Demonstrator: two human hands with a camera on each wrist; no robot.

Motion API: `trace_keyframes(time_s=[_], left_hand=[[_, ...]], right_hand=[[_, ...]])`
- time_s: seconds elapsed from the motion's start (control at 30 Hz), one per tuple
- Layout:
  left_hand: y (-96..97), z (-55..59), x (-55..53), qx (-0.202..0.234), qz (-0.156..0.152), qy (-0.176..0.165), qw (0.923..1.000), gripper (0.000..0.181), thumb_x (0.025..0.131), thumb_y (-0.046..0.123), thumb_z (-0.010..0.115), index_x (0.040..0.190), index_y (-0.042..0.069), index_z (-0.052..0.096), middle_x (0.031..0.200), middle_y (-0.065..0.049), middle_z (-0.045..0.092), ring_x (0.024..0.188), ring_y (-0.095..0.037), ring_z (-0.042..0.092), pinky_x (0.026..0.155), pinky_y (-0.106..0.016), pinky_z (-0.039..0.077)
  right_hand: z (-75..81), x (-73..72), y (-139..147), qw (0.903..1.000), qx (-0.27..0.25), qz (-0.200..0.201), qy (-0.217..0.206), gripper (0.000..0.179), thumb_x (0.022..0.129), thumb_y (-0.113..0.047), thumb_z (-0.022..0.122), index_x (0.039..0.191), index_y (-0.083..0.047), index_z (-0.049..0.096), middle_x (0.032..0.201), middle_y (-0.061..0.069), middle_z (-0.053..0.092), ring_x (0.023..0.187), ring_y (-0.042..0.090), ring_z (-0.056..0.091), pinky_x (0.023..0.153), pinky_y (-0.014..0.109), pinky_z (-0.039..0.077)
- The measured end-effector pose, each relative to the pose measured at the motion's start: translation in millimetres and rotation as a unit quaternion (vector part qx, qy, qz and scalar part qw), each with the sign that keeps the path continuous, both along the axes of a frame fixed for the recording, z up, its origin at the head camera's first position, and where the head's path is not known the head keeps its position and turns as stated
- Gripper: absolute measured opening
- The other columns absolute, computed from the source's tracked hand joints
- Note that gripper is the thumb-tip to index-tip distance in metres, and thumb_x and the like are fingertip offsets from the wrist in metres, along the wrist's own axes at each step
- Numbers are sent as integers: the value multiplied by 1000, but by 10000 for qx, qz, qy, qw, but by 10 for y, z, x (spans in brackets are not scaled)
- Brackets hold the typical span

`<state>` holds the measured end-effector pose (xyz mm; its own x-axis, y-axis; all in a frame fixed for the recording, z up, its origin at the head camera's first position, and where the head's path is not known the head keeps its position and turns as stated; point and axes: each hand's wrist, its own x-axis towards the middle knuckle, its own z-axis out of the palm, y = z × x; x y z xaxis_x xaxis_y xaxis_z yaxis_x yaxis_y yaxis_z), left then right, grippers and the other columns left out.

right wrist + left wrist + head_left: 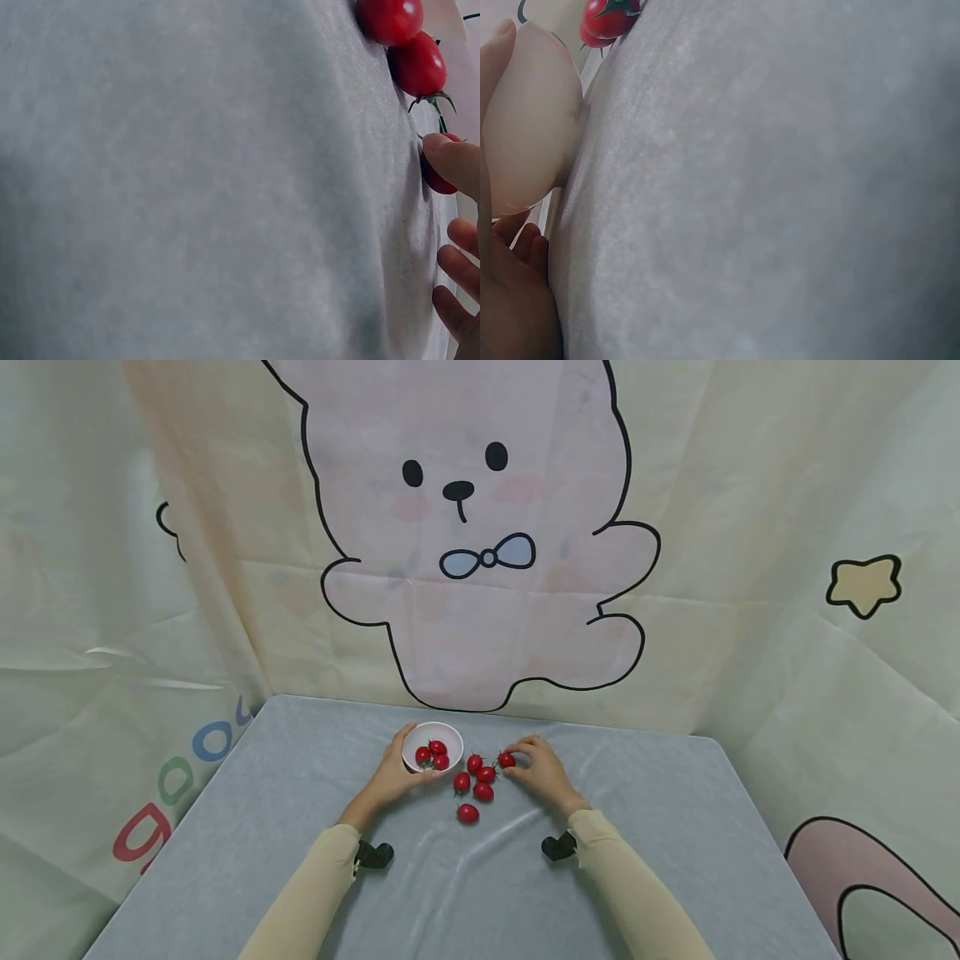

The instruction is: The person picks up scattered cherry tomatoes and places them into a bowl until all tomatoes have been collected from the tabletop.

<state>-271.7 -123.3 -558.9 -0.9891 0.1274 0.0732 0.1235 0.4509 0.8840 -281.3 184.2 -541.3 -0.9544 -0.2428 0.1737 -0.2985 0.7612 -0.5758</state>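
A small white bowl (455,746) stands on the table with a few red cherry tomatoes (423,756) in it. My left hand (392,775) holds this bowl from the left, thumb along its near side and fingers around the far side. In the left wrist view the bowl's outer wall (536,120) shows beside the thumb. Right of the bowl, my right hand (545,772) pinches one cherry tomato (506,760) between thumb and fingers. The right wrist view shows the thumb over that tomato (439,176), low against the cloth, while the other fingers are spread below it.
Several loose cherry tomatoes (483,792) lie between the bowl and my right hand, one (467,813) a little nearer to me. A grey-blue cloth (450,893) with creases covers the table. Behind the far edge hangs a curtain (487,635) printed with a cartoon bear.
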Motion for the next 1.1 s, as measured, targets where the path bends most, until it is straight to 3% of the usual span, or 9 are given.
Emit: trace_keyframes(time_s=[0.6,0.87,1.1], left_hand=[[-4,-4,3,101,-21,90,9999,111,61,41,87,148,25,21,145,-11,37,134,-33,35,109,-58,29],[3,18,15,26,-58,128,9999,110,63,41,86,148,25,19,145,-11,36,133,-32,35,108,-57,32],[11,29,21,35,-48,58,10000,109,62,41,86,147,26,20,145,-11,36,134,-32,35,109,-57,31]], right_hand=[[60,10,-23,9997,12,32,227,37,76,-30,78,109,-17,69,115,5,59,112,25,54,98,43,44],[167,-42,-70,9998,-20,-10,206,36,78,-33,76,111,-21,69,118,3,58,114,24,53,99,44,43],[304,-73,-159,9987,-61,142,489,35,78,-31,77,111,-22,69,119,5,58,113,26,55,96,46,45]])
